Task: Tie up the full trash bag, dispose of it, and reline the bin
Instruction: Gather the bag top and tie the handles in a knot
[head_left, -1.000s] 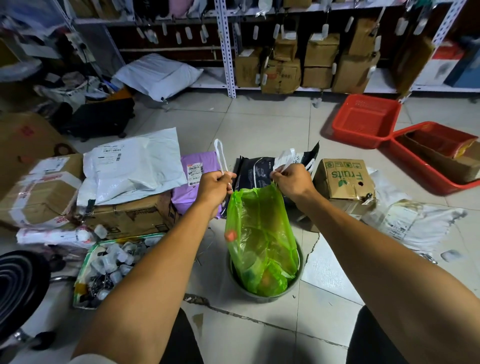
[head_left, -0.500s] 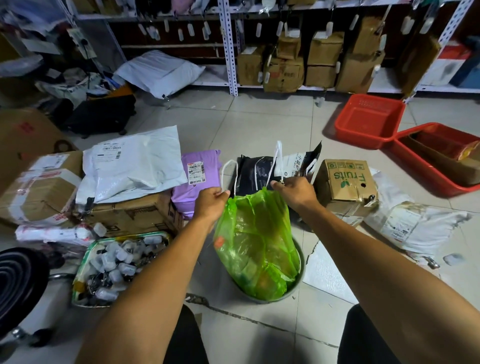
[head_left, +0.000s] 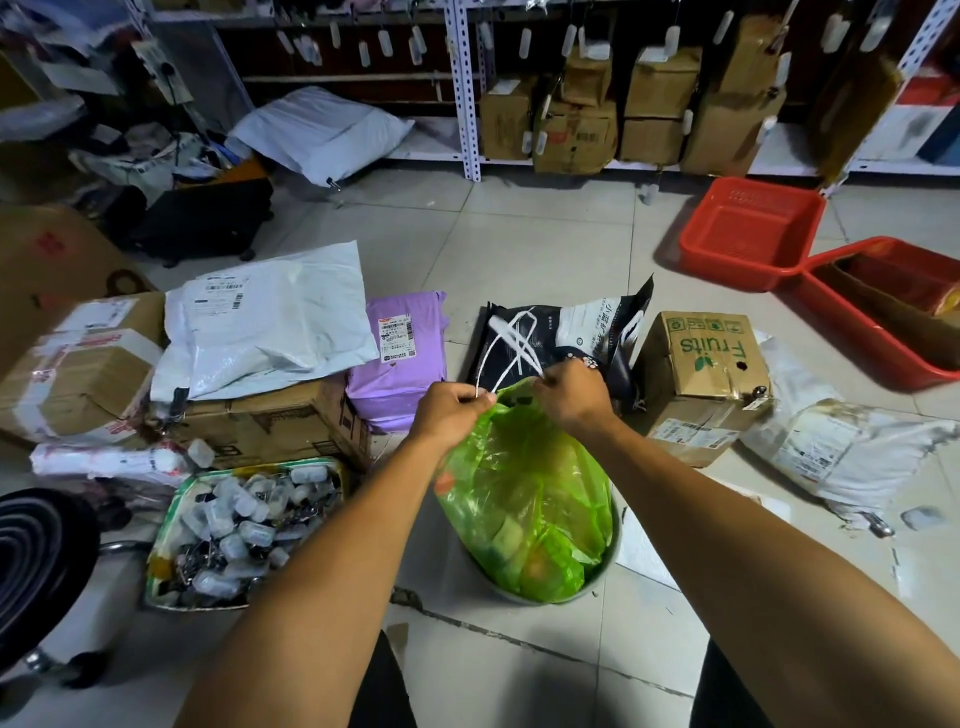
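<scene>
Hands have drawn together over the bag mouth, crossing the white drawstrings to begin the knot.

Left hand (head_left: 451, 413) pinches one white drawstring (head_left: 511, 340) at the gathered neck of the green trash bag (head_left: 524, 499); a second ago it was apart from the right hand, and the two have since closed in until they are almost touching. Right hand (head_left: 569, 392) pinches the other string, and the loops now cross above the knuckles. My reading: the mouth is cinched and tying has started, with disposal and relining not yet done. The bag hangs directly under both hands, its lower part sitting in the bin (head_left: 613, 545) on the floor.
</scene>
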